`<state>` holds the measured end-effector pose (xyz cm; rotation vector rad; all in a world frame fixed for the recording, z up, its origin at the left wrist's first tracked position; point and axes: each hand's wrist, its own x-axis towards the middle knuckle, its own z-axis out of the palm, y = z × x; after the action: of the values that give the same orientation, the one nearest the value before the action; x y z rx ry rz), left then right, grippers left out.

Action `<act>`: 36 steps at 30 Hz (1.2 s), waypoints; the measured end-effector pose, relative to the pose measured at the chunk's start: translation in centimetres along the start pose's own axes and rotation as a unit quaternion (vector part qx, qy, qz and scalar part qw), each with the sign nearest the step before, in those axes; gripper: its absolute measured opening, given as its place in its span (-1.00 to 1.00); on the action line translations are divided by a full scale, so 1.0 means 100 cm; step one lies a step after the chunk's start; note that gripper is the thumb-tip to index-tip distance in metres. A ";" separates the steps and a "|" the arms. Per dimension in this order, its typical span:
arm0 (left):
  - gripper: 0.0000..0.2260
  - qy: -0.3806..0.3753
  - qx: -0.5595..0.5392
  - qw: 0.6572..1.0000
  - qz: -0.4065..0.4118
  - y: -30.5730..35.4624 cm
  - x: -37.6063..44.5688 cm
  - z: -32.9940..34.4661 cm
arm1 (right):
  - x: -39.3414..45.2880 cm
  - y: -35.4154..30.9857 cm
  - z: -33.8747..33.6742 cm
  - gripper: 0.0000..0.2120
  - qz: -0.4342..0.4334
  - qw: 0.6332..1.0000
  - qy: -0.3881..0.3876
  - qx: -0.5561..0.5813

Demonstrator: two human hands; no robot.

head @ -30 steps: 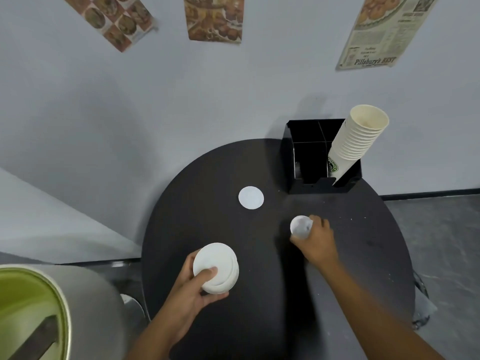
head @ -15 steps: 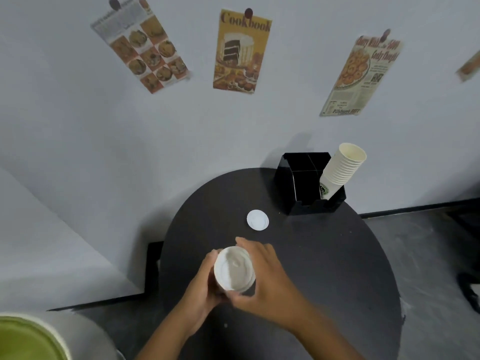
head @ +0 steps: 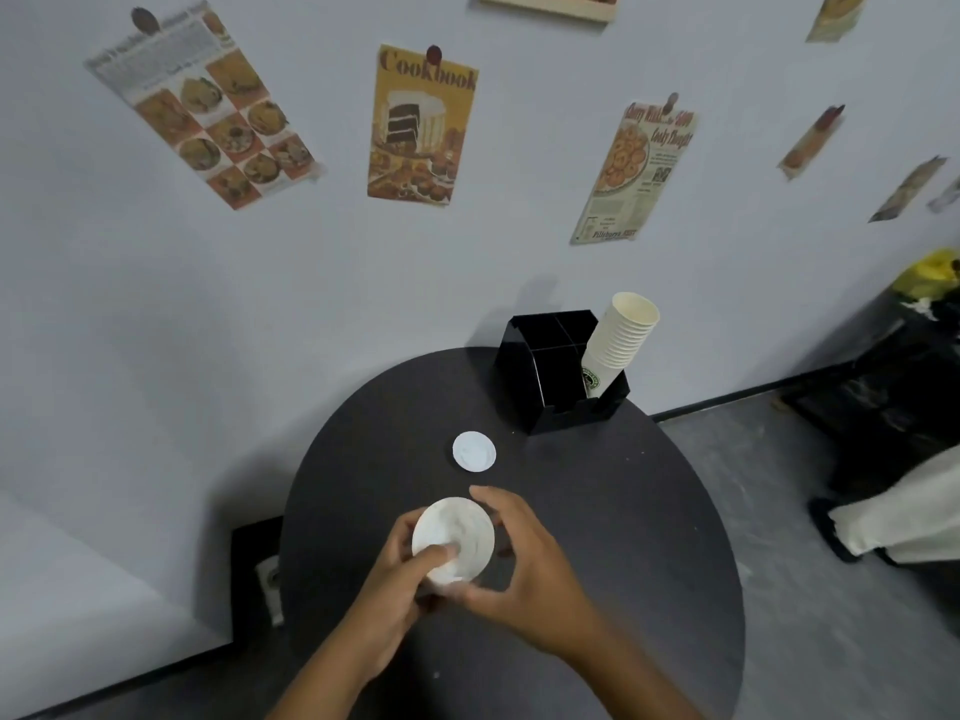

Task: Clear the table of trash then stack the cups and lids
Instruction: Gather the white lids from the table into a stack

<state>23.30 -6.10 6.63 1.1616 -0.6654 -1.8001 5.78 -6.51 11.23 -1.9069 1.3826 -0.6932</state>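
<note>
You are mid lid-stacking: both grips, left hand (head: 397, 584) and right hand (head: 524, 574), clamp the lid stack (head: 453, 542) above the surface (head: 623, 511). Next, collect the loose lid (head: 474, 451) lying beyond.

Table: your round black table (head: 623, 537) stands against the pale wall.
Lid: one white lid (head: 474, 451) lies flat on the top, alone, towards the far edge.
Organizer: a black divided organizer (head: 540, 397) sits at your far right edge, just beyond the lid.
Cups: a stack of paper cups (head: 621, 340) leans in its right compartment (tilted rightwards).
</note>
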 end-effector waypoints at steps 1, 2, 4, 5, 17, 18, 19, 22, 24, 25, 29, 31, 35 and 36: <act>-0.65 0.003 -0.007 1.000 -0.002 0.000 0.006 -0.001 | 0.004 0.005 -0.005 -0.21 0.012 1.000 0.010 0.013; -0.64 0.006 -0.014 1.000 -0.003 -0.001 0.013 -0.003 | 0.008 0.011 -0.010 -0.22 0.021 0.999 0.017 0.028; -0.58 0.022 -0.022 1.000 -0.003 0.000 0.024 -0.005 | 0.017 0.027 -0.021 -0.29 0.036 0.997 0.033 0.061; -0.55 0.032 -0.026 0.999 -0.003 0.000 0.030 -0.006 | 0.023 0.037 -0.025 -0.32 0.044 0.996 0.039 0.072; -0.40 0.160 -0.047 0.986 -0.003 -0.031 0.112 -0.037 | 0.169 0.187 0.007 -0.34 0.105 0.994 0.002 -0.020; -0.41 0.167 -0.047 0.985 -0.004 -0.035 0.115 -0.040 | 0.180 0.195 0.016 -0.32 0.107 0.994 -0.008 -0.034; -0.43 0.173 -0.046 0.984 -0.005 -0.039 0.118 -0.042 | 0.190 0.202 0.024 -0.27 0.113 0.992 -0.022 -0.051; -0.44 0.184 -0.043 0.982 -0.012 -0.048 0.121 -0.046 | 0.211 0.213 0.046 -0.10 0.128 0.980 -0.078 -0.133; -0.44 0.189 -0.040 0.981 -0.017 -0.049 0.121 -0.047 | 0.218 0.216 0.057 -0.07 0.114 0.969 -0.097 -0.199; -0.46 0.192 -0.038 0.981 -0.019 -0.048 0.120 -0.048 | 0.220 0.216 0.061 -0.08 0.105 0.966 -0.097 -0.214; -0.49 0.199 -0.033 0.979 -0.021 -0.044 0.119 -0.052 | 0.223 0.206 0.063 -0.19 0.086 0.965 -0.096 -0.228; -0.49 0.197 -0.033 0.980 -0.016 -0.040 0.115 -0.054 | 0.217 0.191 0.057 -0.21 0.071 0.974 -0.071 -0.204; -0.55 0.191 -0.031 0.981 0.005 -0.024 0.104 -0.056 | 0.187 0.126 0.025 -0.28 0.032 0.999 -0.005 0.004; -0.57 0.192 -0.032 0.981 0.009 -0.019 0.100 -0.055 | 0.176 0.105 0.017 -0.27 0.001 0.999 -0.016 0.035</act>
<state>25.72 -13.90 -1.61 1.4032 -0.3863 -1.5097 5.95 -25.19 2.58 -1.8529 1.3240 -0.6990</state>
